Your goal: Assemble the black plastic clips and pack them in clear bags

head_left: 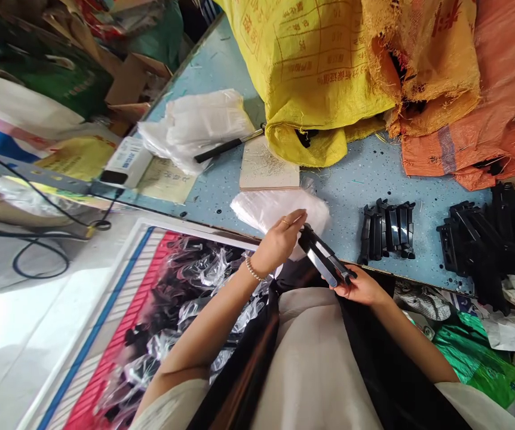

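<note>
My right hand (359, 288) is closed around the lower end of a pair of glossy black plastic parts (322, 258), tilted in front of my body. My left hand (279, 239), a ring and a beaded bracelet on it, reaches over a stack of clear plastic bags (257, 208) at the table's near edge. Its fingers are stretched out, close to the upper end of the parts; its thumb is mostly hidden. Several more black plastic parts (385, 232) stand in a row on the blue speckled table (347, 185), right of the bags.
A heap of black parts (477, 239) lies at the right. Yellow (324, 77) and orange (499, 107) woven sacks stand at the back. A black-handled tool (219, 149) rests by more bags (208, 116). Below left, a red crate (105, 346) holds bagged black parts.
</note>
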`<state>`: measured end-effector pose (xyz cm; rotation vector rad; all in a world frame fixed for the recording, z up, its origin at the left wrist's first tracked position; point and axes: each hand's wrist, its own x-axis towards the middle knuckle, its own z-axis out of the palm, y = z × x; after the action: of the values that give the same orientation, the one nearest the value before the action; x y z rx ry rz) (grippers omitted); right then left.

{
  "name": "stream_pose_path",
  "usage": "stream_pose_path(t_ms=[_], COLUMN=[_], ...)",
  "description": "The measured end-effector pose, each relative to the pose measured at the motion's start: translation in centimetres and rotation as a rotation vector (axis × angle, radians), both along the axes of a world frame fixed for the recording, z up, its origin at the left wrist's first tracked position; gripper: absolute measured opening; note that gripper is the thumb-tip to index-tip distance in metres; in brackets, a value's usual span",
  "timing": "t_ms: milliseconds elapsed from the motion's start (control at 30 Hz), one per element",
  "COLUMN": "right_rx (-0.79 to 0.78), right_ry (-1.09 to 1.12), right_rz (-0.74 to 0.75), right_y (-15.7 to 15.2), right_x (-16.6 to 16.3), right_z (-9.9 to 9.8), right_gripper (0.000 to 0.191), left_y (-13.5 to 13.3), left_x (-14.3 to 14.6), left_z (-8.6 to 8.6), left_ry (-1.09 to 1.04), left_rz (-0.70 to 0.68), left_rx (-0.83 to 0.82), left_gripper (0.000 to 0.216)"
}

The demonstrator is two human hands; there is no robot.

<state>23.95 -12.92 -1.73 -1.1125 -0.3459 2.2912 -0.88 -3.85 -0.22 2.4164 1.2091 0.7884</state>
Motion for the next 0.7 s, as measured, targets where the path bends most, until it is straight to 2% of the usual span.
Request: stream_pose_path(t_ms=[167,233,367,467,500,633,700], right_rx=[0.011,0.032,0.045,0.085,0.113,0.258,0.330], right_ry=[0.206,0.256,0.272,0.189,0.130,-0.170,-0.306], right_rz=[-0.128,-0.155,-0.165,-0.135,-0.129,-0.175,-0.168], right_y=[0.8,0.8,0.2,0.0,0.1,0.7,0.8], right_x=[-0.3,-0.5,-0.8,-0.9,-0.9,-1.4,-1.7], right_z=[-0.6,-0.8,-1.0,-1.2,-1.3,-0.7,0.2], right_gripper=[0.034,0.033,0.034,0.038,0.039,0.037,0.034], left_y=[-3.5,-4.2,-4.1,-4.1,-4.4,-6.2,-6.9], left_x=[1.4,1.3,0.5,0.7,1.0,3.2,4.0], left_z=[0.0,-0.5,-1.6,-1.4,-1.1,0.7,1.7], left_ry=[-0.141,-0.160,-0.047,-0.052,-0.078,-0.193,-0.217], left_rz=[-0.194,-0.142,0.055,0.094,0.047,-0.308,-0.368], left_rx=[0.034,0.052,0.112,0.135,0.140,0.103,0.068], left_gripper=[0.060,0.058,0.050,0.058,0.060,0.067,0.068])
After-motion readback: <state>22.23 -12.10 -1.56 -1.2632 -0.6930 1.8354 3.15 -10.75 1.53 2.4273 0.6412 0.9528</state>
